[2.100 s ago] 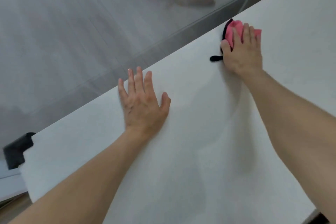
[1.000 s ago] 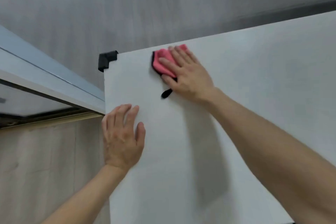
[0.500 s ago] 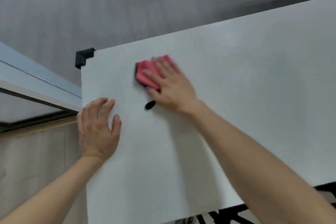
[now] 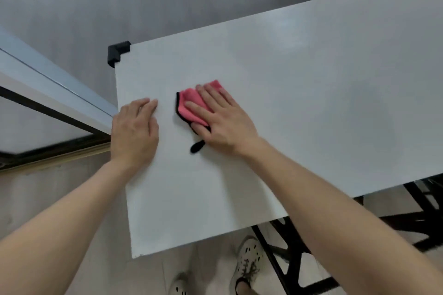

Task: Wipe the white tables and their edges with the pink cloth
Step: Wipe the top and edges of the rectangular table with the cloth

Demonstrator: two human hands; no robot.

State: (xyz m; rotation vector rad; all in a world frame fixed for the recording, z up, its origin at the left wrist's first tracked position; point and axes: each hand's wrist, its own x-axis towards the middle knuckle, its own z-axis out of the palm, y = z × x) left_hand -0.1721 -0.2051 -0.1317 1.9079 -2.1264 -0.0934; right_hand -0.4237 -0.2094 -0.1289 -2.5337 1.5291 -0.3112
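Pink cloth (image 4: 191,106): lying folded on the white tabletop (image 4: 311,79), near its left end, under your right hand (image 4: 225,122); its black hanging loop (image 4: 197,146) is trailing out below your palm.
Right hand: you are pressing down flat on the cloth, fingers straight and slightly spread, pinching nothing.
Left hand (image 4: 135,129): you are bracing flat on the tabletop just beside the cloth, fingers together, the heel sitting at the left edge.
Step in hand: by the look of it, you are wiping the end zone below the black corner guard (image 4: 118,51).
Doing it well: you are likely best served by spreading pressure through the whole palm, overlapping strokes, and running the cloth off over the left edge so the rim is getting wiped too.
Watch for: your bracing hand is covering a patch that is probably needing its own pass.
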